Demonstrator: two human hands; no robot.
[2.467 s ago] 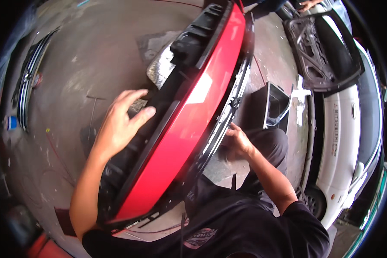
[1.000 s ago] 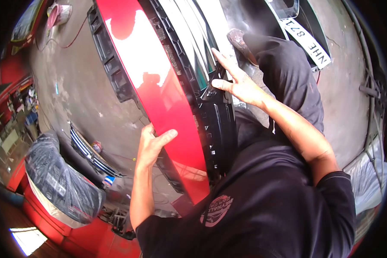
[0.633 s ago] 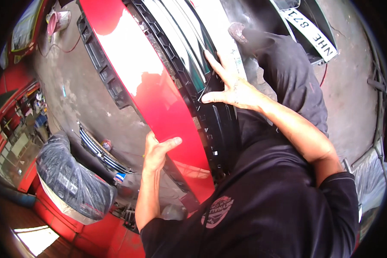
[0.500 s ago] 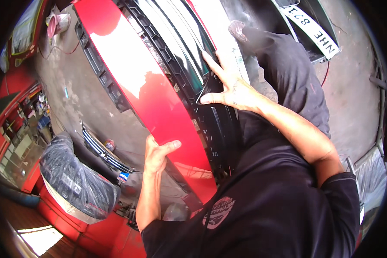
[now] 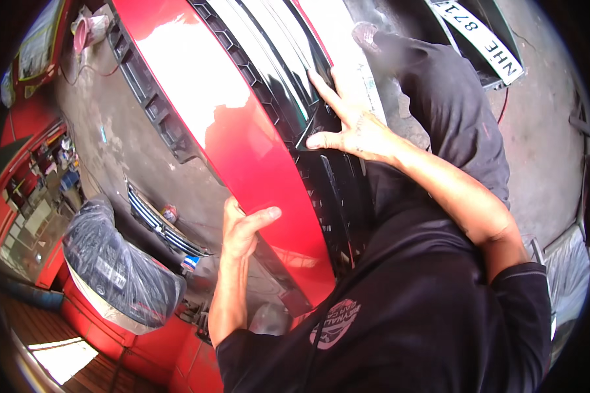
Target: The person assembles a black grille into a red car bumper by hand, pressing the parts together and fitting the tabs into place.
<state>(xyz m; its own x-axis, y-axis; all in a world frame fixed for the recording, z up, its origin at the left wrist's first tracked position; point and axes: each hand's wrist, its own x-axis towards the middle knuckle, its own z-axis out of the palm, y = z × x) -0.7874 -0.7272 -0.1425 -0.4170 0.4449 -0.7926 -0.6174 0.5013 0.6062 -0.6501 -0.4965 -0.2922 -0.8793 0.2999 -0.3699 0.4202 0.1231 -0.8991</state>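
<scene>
A long red car bumper [image 5: 249, 150] runs from the top of the view down against my black shirt. Along its right side lies a black grille [image 5: 252, 78] with honeycomb mesh and chrome strips [image 5: 278, 46]. My left hand [image 5: 241, 229] grips the bumper's left edge, its thumb on the painted face and its fingers hidden beneath. On the grille's near corner rests my right hand [image 5: 357, 131], thumb and forefinger spread wide across the end of the trim. Its other fingers reach toward the far red edge and are partly hidden.
At lower left stands a plastic-wrapped dark part [image 5: 121, 268]. Beside it a chrome-striped grille [image 5: 160, 219] lies on the floor near a small blue-and-white can [image 5: 190, 262]. A pink bucket [image 5: 88, 33] stands at far left. Upper right holds a black part with a number plate [image 5: 482, 39].
The bumper has shifted and rolled slightly, so more of its honeycomb mesh shows. My left hand has moved a little up and right with it. The right hand keeps its place on the grille corner.
</scene>
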